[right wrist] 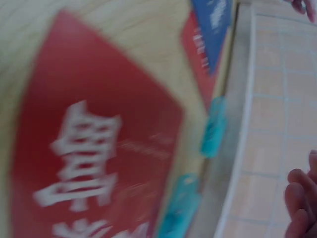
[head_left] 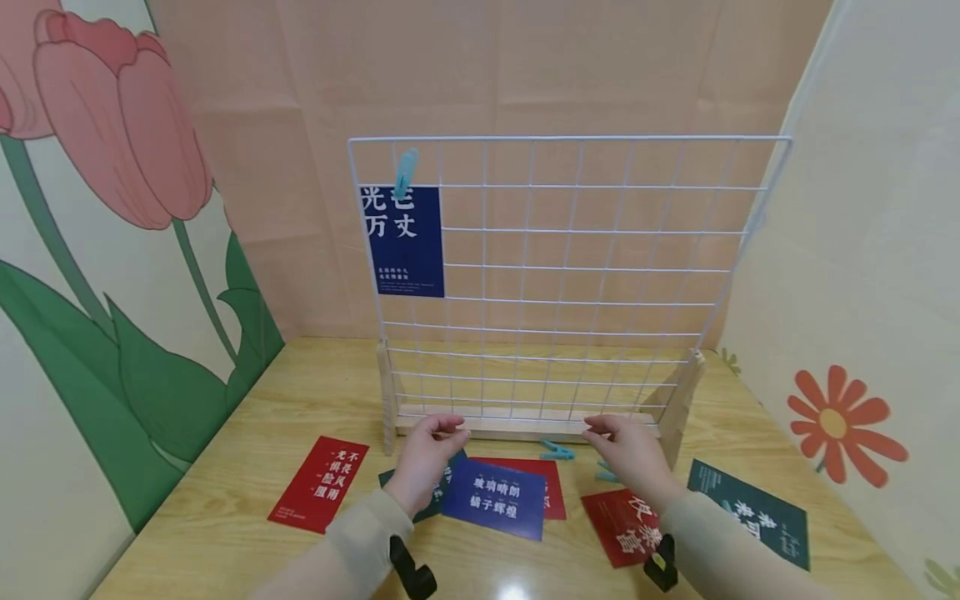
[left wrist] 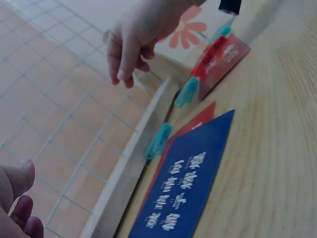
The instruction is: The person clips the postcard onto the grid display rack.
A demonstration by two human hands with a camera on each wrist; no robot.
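My left hand [head_left: 429,460] hovers in front of the rack's base, fingers loosely bent and holding nothing. Level with it on the other side, my right hand [head_left: 632,457] is also empty, fingertips pointing inward. Behind them stands a white wire grid rack [head_left: 577,267] on wooden feet. A navy card [head_left: 408,254] hangs at its upper left from a turquoise clothespin [head_left: 406,171]. Between the hands lies a blue card [head_left: 498,500], overlapping a red card [head_left: 555,487] and a dark green card [head_left: 433,500]. Turquoise clothespins [left wrist: 158,141] [right wrist: 214,126] lie by the rack's base.
Another red card [head_left: 321,483] lies at the left of the wooden table [head_left: 225,500]. Below the right hand is a further red card [right wrist: 94,119], and a green card [head_left: 757,508] lies at far right. Printed panels with a tulip [head_left: 120,125] and a flower [head_left: 836,421] flank the table.
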